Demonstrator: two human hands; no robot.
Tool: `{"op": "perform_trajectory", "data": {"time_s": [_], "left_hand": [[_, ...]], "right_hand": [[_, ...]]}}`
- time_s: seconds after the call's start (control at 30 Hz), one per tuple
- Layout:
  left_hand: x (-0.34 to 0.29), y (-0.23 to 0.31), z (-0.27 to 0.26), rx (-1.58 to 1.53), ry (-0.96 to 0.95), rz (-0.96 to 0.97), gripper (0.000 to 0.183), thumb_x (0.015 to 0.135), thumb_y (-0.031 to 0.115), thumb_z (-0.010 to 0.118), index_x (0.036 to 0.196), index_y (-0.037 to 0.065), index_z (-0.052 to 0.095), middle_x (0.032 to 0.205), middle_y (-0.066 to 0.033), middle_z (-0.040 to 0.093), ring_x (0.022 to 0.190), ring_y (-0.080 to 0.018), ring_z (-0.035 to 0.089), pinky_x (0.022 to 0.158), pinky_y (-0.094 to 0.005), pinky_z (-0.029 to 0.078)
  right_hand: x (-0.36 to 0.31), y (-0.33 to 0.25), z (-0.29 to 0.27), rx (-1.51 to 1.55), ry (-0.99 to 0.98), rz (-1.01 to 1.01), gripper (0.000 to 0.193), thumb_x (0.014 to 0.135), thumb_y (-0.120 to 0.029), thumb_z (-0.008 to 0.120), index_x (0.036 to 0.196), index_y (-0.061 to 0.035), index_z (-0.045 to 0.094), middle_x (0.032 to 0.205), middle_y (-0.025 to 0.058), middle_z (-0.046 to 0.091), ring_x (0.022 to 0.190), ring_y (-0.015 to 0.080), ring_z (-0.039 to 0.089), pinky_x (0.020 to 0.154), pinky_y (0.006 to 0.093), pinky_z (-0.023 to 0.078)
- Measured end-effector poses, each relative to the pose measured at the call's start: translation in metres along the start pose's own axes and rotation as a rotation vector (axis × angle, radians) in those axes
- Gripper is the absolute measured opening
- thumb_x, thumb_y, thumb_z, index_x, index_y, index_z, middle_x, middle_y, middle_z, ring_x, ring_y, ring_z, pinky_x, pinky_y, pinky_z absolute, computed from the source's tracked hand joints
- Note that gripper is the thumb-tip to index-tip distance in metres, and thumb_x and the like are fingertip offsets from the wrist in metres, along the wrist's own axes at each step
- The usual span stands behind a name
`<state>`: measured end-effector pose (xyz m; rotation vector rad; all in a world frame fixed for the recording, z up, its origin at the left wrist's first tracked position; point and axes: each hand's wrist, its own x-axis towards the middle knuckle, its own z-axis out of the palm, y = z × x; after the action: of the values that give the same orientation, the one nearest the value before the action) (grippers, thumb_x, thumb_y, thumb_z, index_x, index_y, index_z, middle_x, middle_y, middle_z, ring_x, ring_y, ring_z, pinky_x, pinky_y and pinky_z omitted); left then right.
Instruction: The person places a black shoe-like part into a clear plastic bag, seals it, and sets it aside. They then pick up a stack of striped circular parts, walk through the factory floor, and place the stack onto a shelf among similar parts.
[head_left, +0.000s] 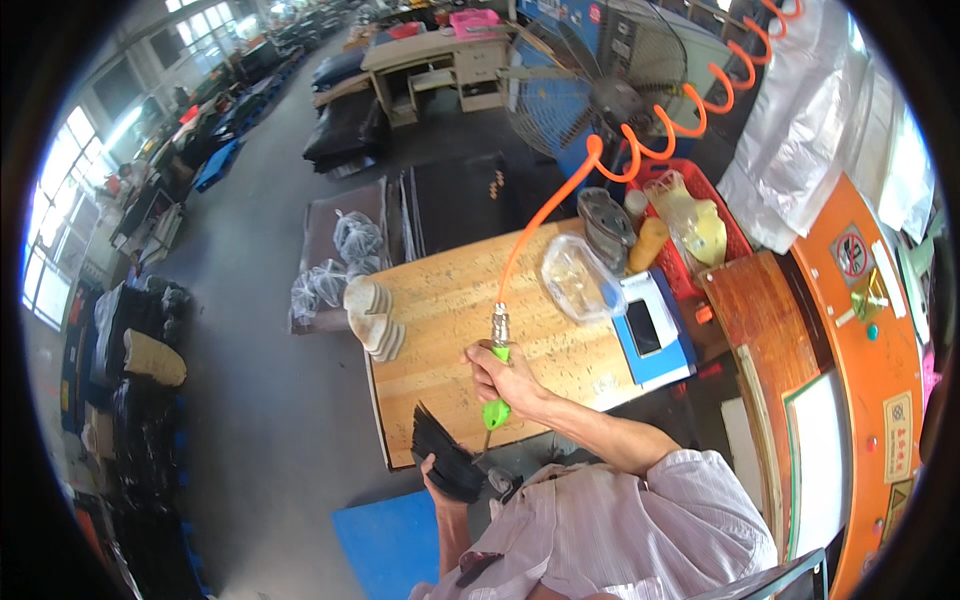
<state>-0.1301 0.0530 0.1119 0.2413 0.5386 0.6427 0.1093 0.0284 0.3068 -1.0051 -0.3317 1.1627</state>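
Note:
My right hand point(507, 382) is closed around a green air blow gun point(496, 412), held above the near edge of the wooden table point(455, 300). From the gun's metal fitting an orange air hose point(536, 220) runs up and coils away to the upper right. Its thin nozzle points down toward a fanned stack of thin black pieces point(446, 455). My left hand point(434, 478) grips that stack from below, just off the table's near left corner. At the table's left edge lies a pile of pale, rounded flat pieces point(374, 318).
A clear plastic container point(580, 280) and a phone point(643, 327) on a blue folder point(672, 345) lie on the table's right. Behind them stand a red basket point(735, 235) and a large fan point(610, 100). A blue panel point(385, 545) lies below the table. An orange machine point(850, 330) borders the right.

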Motion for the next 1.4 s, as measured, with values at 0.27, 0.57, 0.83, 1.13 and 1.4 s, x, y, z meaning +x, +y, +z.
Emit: {"op": "perform_trajectory", "data": {"time_s": [0.27, 0.57, 0.83, 1.13, 1.4], "left_hand": [[0.000, -0.004, 0.019, -0.080, -0.029, -0.006, 0.044, 0.086, 0.036, 0.058, 0.110, 0.000, 0.055, 0.096, -0.0128, 0.060, 0.089, -0.0264, 0.057, 0.088, -0.0416, 0.046], [0.003, -0.022, 0.040, -0.070, -0.085, -0.109, 0.044, 0.087, 0.038, 0.055, 0.110, 0.001, 0.054, 0.097, -0.0119, 0.057, 0.092, -0.0276, 0.056, 0.088, -0.0445, 0.045], [0.022, -0.058, 0.095, 0.035, -0.076, -0.136, 0.045, 0.084, 0.036, 0.059, 0.110, -0.001, 0.054, 0.097, -0.0135, 0.056, 0.094, -0.0291, 0.056, 0.091, -0.0436, 0.045], [0.067, -0.118, 0.144, 0.521, 0.203, -0.176, 0.052, 0.088, 0.031, 0.065, 0.126, -0.002, 0.054, 0.112, -0.0144, 0.066, 0.105, -0.0295, 0.063, 0.099, -0.0421, 0.048], [0.109, -0.170, 0.146, 0.914, 0.197, 0.041, 0.076, 0.094, 0.055, 0.058, 0.142, -0.002, 0.045, 0.139, -0.0146, 0.053, 0.125, -0.0245, 0.053, 0.106, -0.0365, 0.044]], "right_hand": [[0.004, -0.006, -0.073, -0.620, 0.133, -0.056, 0.037, 0.095, -0.026, 0.061, 0.116, 0.0046, 0.056, 0.069, 0.0054, 0.055, 0.058, 0.0186, 0.056, 0.055, 0.0349, 0.047], [0.025, -0.126, -0.314, -1.658, 0.605, -0.472, 0.052, 0.076, -0.018, 0.076, 0.120, -0.0018, 0.054, 0.089, 0.0194, 0.068, 0.087, 0.0391, 0.067, 0.076, 0.0471, 0.052], [0.014, -0.203, -0.481, -1.851, 0.996, -0.258, 0.056, 0.075, -0.023, 0.079, 0.120, -0.0004, 0.057, 0.112, 0.0218, 0.063, 0.110, 0.0395, 0.057, 0.095, 0.0471, 0.046], [-0.048, -0.050, -0.280, -0.856, 0.093, 0.086, 0.095, 0.074, -0.055, 0.080, 0.135, 0.0093, 0.048, 0.123, 0.0235, 0.062, 0.118, 0.0303, 0.059, 0.099, 0.0363, 0.048], [-0.054, 0.006, -0.223, -0.601, -0.012, -0.059, 0.078, 0.073, -0.036, 0.085, 0.130, 0.0043, 0.050, 0.117, 0.0173, 0.063, 0.111, 0.0247, 0.060, 0.096, 0.0350, 0.049]]}}
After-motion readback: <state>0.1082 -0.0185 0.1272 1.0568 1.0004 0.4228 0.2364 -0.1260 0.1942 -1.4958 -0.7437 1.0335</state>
